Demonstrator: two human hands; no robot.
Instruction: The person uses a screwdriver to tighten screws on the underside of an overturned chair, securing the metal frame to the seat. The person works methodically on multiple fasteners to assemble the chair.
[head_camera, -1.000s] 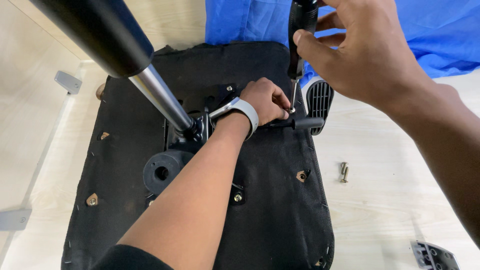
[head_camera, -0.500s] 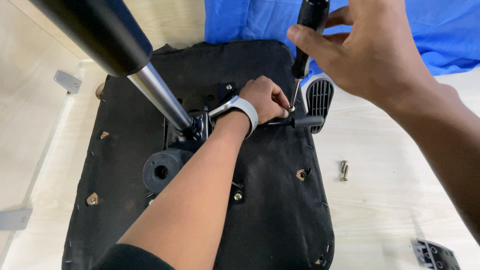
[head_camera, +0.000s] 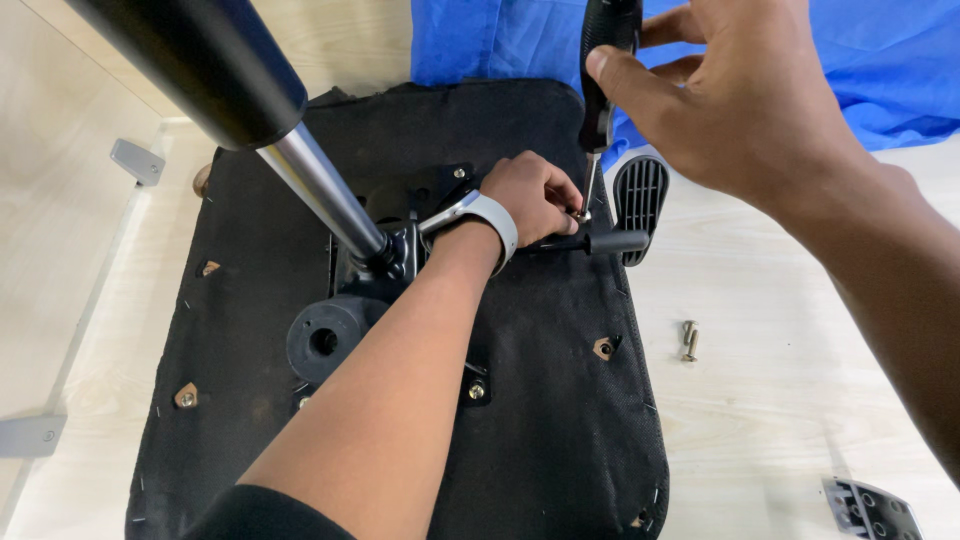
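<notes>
Shifted slightly, the right hand (head_camera: 740, 110) grips the upright screwdriver (head_camera: 603, 70), while the left hand (head_camera: 535, 195) pinches a screw (head_camera: 582, 214) beneath its tip.

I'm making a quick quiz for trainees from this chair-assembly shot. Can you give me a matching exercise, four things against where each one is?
Things:
1. screwdriver
2. two loose screws
3. gas lift cylinder
4. blue cloth

Places:
A. lying on the pale wooden floor, right of the seat base
B. spread at the top of the view, beyond the seat
C. upright in the right hand, tip down by the left hand
D. rising from the metal plate in the middle of the black seat underside

Pairs: 1-C, 2-A, 3-D, 4-B
</notes>
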